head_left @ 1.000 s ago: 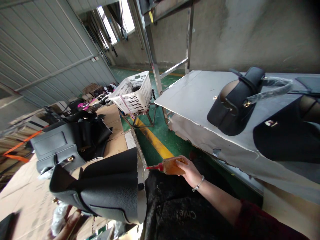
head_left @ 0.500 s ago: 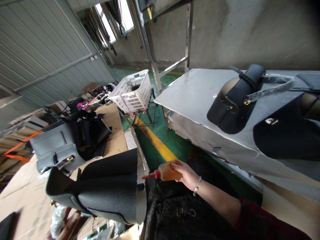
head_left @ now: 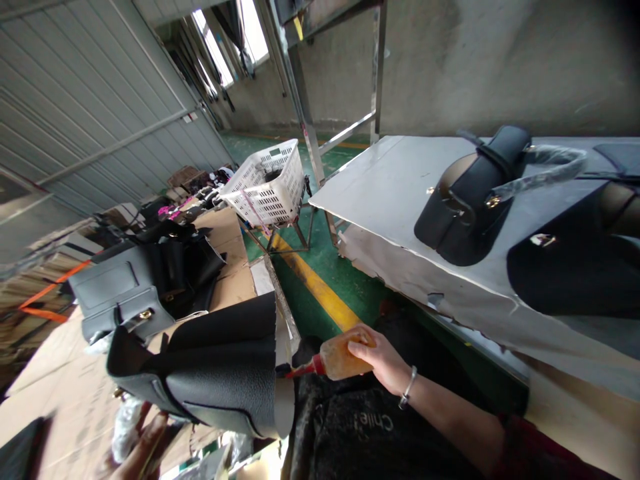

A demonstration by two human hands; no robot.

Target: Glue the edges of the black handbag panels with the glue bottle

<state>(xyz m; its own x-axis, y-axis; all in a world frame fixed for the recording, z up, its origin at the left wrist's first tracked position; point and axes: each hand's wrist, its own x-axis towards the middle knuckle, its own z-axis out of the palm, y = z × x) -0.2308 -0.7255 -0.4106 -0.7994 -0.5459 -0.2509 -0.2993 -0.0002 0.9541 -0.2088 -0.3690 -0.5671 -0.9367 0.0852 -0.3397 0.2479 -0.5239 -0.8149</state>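
A black leather handbag lies on its side at the lower left, its raw edge and pale lining facing right. Below it, my left hand is closed at the bag's underside, beside a plastic-wrapped handle; part of this hand is hidden. My right hand grips a squeeze bottle of amber liquid, probably glue. The bottle is tilted on its side, its red nozzle pointing left. The tip reaches the bag's open edge by a small dark piece; whether it touches I cannot tell.
Grey and black bags rest on the cardboard-covered table at left. A white plastic crate sits on a metal stand beyond. On the right, another table bears finished-looking black handbags. A yellow line crosses the green floor.
My right hand has lowered the bottle, and its nozzle now meets the bag's edge in view. The handbag and my left hand have shifted slightly right.
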